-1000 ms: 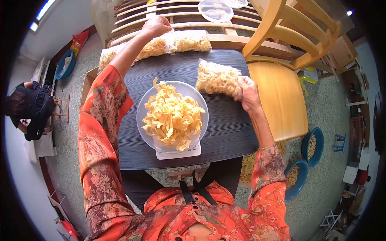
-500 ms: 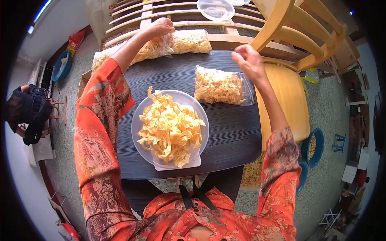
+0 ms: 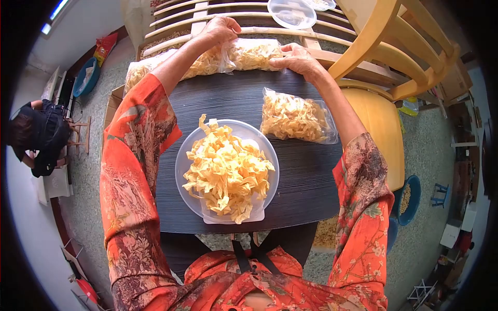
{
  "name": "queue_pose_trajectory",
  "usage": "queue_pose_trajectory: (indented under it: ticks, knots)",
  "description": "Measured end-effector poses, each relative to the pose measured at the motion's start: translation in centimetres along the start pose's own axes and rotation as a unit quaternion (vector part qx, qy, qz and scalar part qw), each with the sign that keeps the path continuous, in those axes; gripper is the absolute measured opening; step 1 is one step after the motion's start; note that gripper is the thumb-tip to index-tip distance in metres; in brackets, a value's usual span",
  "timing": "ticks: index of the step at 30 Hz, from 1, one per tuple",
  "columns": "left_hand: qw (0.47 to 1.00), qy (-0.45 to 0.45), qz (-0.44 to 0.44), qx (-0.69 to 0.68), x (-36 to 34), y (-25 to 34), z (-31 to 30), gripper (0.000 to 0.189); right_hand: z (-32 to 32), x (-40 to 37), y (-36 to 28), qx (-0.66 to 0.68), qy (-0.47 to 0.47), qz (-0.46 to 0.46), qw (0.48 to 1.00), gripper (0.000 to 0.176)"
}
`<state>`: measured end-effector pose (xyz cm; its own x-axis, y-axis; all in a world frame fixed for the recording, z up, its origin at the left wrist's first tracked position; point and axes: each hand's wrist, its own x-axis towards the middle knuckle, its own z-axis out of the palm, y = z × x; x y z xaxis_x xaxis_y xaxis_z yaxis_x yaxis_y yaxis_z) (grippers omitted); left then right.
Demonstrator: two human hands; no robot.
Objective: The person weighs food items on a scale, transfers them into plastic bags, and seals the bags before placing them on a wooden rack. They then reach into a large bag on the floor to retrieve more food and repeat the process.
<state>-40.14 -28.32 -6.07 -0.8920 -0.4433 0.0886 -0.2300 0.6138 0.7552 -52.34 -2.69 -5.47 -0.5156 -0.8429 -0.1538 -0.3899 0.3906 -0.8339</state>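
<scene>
At the table's far edge lies a row of clear bags of pale yellow strips. My left hand is at the top edge of the row, fingers bent together; what they pinch is too small to make out. My right hand touches the right end of the far bag, thumb in front and fingers behind. Another filled bag lies by itself on the dark table. Nearer to me, a round plastic bowl heaped with loose strips rests on a white base.
A wooden chair stands against the table's right side. Beyond the table are a slatted wooden bench and a clear lid or bowl. Blue basins sit on the floor. Another person is at the far left.
My right hand has moved left and away from me, from above the separate bag to the end of the far bag. My left hand stays near the row's top edge. The view has shifted slightly.
</scene>
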Motion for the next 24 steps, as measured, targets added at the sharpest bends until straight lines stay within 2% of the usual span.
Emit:
queue_pose_trajectory:
  ticks: [1,3,5,8,9,12,13,15,19,21,23,24]
  knots:
    - [1.000,0.002,-0.001,0.001,0.1,0.0,0.0,0.023,-0.1,0.0,-0.2,0.040,-0.028,-0.001,0.999,0.080]
    - [0.999,0.024,0.027,0.023,0.2,-0.1,0.2,0.021,-0.3,0.1,-0.4,0.051,-0.022,0.007,0.998,0.075]
    - [0.999,0.034,0.019,0.013,0.0,0.1,0.1,0.021,-0.7,-0.1,-0.8,0.062,-0.015,0.017,0.998,0.070]
    - [0.999,0.031,0.025,-0.004,-0.1,1.0,-0.6,0.020,-1.5,0.4,-0.2,0.106,0.004,0.028,0.994,0.049]
    - [0.999,0.022,0.023,-0.029,-0.3,1.1,-0.8,0.019,-1.8,0.2,-0.2,0.106,0.002,0.028,0.994,0.049]
    - [0.996,0.012,0.006,-0.091,-0.8,2.4,-1.5,0.018,-2.3,-0.1,-0.4,0.301,0.003,0.081,0.950,0.041]
    - [0.992,0.010,-0.012,-0.127,-1.6,3.6,-1.9,0.017,-2.5,-0.1,-0.3,0.300,0.004,0.081,0.950,0.041]
    - [0.989,0.024,-0.047,-0.141,-2.4,5.1,-2.1,0.016,-2.8,0.0,0.0,0.409,-0.040,0.065,0.909,0.040]
    - [0.949,-0.013,-0.081,-0.304,-3.7,6.8,-3.3,0.017,-2.2,-0.1,-0.6,0.437,0.035,0.081,0.895,0.038]
    - [0.940,-0.028,-0.083,-0.331,-4.9,7.9,-3.8,0.016,-2.0,-0.1,-0.6,0.400,0.056,0.079,0.911,0.037]
    - [0.930,-0.044,-0.109,-0.348,-5.7,9.2,-3.9,0.020,-2.0,0.1,0.0,0.399,0.061,0.078,0.912,0.036]
    - [0.927,-0.029,-0.117,-0.356,-6.1,9.7,-3.9,0.020,-2.1,-0.3,-0.6,0.394,0.027,0.070,0.916,0.034]
